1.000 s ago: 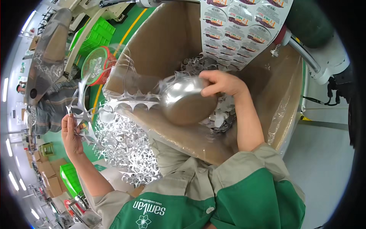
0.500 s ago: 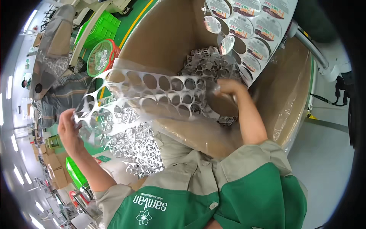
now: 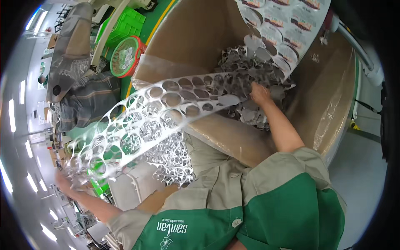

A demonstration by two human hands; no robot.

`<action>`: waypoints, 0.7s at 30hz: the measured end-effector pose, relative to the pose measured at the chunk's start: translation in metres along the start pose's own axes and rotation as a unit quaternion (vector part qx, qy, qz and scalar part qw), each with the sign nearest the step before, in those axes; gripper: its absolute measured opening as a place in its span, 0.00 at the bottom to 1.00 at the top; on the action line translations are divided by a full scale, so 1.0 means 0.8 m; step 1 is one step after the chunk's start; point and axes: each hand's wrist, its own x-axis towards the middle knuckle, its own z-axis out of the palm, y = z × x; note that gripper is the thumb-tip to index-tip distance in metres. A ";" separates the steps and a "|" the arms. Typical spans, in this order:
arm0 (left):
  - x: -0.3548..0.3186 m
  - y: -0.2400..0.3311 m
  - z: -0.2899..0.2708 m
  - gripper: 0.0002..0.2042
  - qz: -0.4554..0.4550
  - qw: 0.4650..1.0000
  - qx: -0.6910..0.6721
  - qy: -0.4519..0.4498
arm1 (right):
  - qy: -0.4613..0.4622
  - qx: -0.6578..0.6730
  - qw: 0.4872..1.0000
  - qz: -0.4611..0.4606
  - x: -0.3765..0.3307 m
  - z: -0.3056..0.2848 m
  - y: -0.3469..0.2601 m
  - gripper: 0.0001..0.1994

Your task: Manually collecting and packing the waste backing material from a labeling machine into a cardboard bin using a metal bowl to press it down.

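While the person in a grey and green work shirt leans over from the near edge of the view, both arms are stretched out, 1 to each side. Nearest, at the lower left, the left hand is closed on 1 end of a long white sheet punched full of round holes. This sheet is what remains after discs have been cut out, like a lattice. Its long axis runs from the near left up to the far right, rising as it goes, and it is pulled fairly taut with a slight sag and twist.

Just below the sheet, near the person's chest, lies a heap of similar punched scraps.

Farther on, the right hand grips the sheet's far end, inside a big cardboard box lined with clear plastic. Around that hand sits a pile of punched waste. Above it, at the far right, hangs a sheet of printed round lids, not yet punched out.

Far left stand a red basket and green crates.

Judging by the spread arms, the step in hand seems to be handling 1 spent sheet between box and heap. Any next move would need both grips kept firm, since the lattice looks flimsy and apt to snag.
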 end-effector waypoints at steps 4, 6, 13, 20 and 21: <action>-0.051 0.108 0.061 0.17 0.055 0.956 -0.213 -0.196 | -0.056 -0.044 0.997 -0.002 -0.012 -0.007 -0.010 0.10; -0.081 0.306 0.050 0.18 0.076 0.922 -0.323 -0.199 | -0.124 -0.085 0.989 0.004 -0.008 -0.032 -0.012 0.10; -0.206 0.578 0.051 0.35 0.578 0.656 -0.163 -0.457 | 0.123 0.066 0.969 -0.206 -0.051 -0.157 -0.113 0.19; -0.135 0.591 0.082 0.11 0.533 0.650 -0.322 -0.436 | -0.100 0.744 0.508 -0.423 -0.112 -0.268 -0.115 0.23; -0.125 0.583 0.089 0.09 0.218 0.690 -0.416 -0.551 | -0.160 0.779 0.419 -0.439 -0.100 -0.254 -0.106 0.26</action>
